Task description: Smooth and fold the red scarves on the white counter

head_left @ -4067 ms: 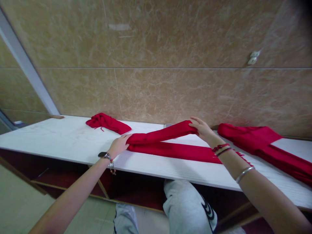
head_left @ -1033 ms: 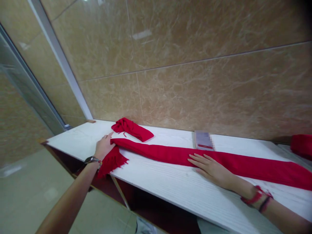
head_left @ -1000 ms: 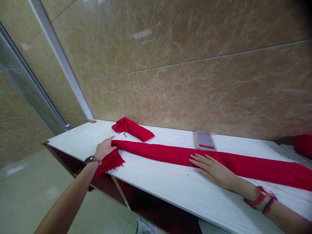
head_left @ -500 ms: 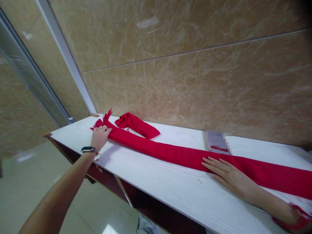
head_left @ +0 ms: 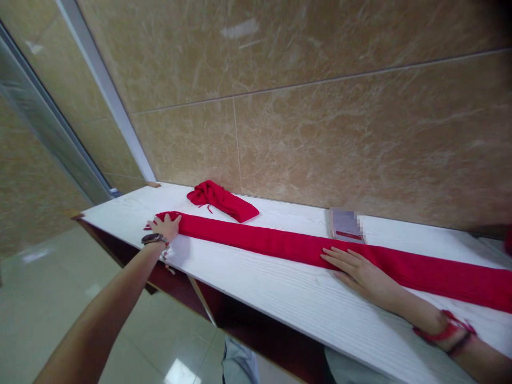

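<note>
A long red scarf, folded into a narrow strip, lies along the white tabletop and runs out of view on the right. My left hand presses on its fringed left end with the fingers spread. Flat on the strip's near edge, right of the middle, rests my right hand, fingers stretched out. Behind the strip, toward the left, lies a bunched red cloth with a few loose strands. A small flat object with a blurred face stands or lies just behind the scarf near my right hand.
A tan marbled wall rises along the back of the table. A pale metal frame stands at the left. Dark open compartments lie below the front edge, over a tiled floor.
My left hand has gone from fingers gathered at the fringed end to spread on it. The fringe that stuck up now lies flat. The right hand stays on the scarf.
</note>
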`<state>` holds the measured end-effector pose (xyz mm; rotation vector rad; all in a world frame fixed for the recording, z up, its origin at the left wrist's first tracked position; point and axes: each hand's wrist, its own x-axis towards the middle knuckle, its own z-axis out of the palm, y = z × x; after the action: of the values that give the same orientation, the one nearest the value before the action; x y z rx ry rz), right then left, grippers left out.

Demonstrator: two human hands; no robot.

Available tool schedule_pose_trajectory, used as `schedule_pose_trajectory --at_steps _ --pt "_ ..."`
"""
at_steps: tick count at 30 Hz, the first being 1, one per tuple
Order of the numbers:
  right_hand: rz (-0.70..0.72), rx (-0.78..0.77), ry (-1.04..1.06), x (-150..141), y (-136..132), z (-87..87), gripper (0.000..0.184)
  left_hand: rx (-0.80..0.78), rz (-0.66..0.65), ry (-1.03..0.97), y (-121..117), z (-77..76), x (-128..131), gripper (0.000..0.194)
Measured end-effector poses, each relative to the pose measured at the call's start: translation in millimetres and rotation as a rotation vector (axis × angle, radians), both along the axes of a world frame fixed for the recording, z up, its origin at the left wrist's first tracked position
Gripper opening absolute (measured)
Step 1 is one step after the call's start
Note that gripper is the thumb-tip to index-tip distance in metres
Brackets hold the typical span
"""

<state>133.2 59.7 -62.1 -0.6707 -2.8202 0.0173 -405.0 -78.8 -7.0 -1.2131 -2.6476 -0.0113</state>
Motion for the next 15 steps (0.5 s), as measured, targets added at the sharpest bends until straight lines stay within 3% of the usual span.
schedule_pose_trajectory --at_steps 4,8,11,15 --pt "0.011 -0.012 0.001 -3 -2 6.4 0.044 0.007 -0.397 -0.102 27 -6.0 80 0.045" --pt "0.032 -0.028 0.041 -1 -8 9.1 0.042 -0.118 -0.66 -0.221 44 -23.0 155 0.051" --pt "0.051 -0.035 0.062 2 -18 11.0 0.041 -0.128 -0.73 -0.225 42 -28.6 175 0.053" --pt "0.076 -0.053 0.064 14 -25 20.1 0.042 -0.151 -0.748 -0.243 36 -22.7 165 0.053"
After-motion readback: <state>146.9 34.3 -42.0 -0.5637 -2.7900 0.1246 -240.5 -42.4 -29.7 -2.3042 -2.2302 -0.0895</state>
